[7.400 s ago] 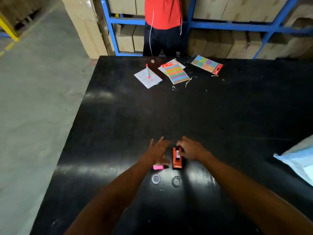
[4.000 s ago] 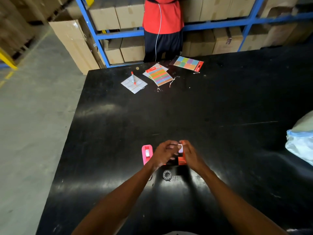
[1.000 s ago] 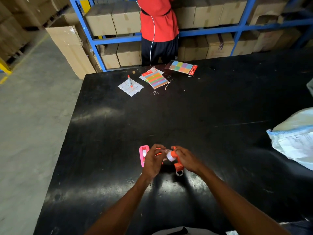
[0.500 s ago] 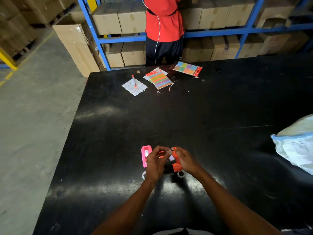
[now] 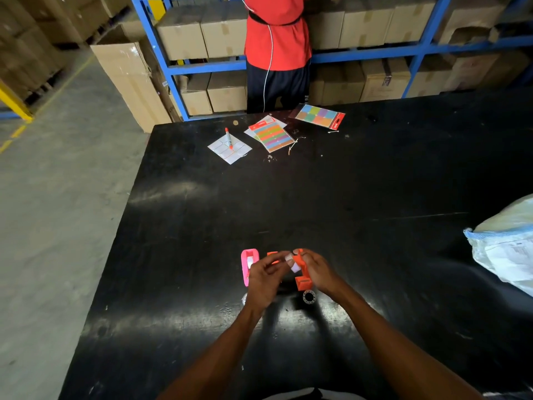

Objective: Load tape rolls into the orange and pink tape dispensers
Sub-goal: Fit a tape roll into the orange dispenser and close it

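Observation:
The pink dispenser lies on the black table, just left of my left hand. My right hand holds the orange dispenser tilted a little above the table. My left hand's fingertips pinch a small whitish tape roll against the dispenser's top; an orange bit shows by those fingers. One clear tape roll lies flat under the orange dispenser. Another roll peeks out beside my left wrist, mostly hidden.
A white sack lies at the table's right edge. Coloured sticker sheets and a paper with a marker lie at the far side. A person in a red top stands at the blue rack of cartons.
The orange dispenser has left the table and is held in my right hand; the pink one now lies further left. Over the last second my hands stay together, barely shifting.

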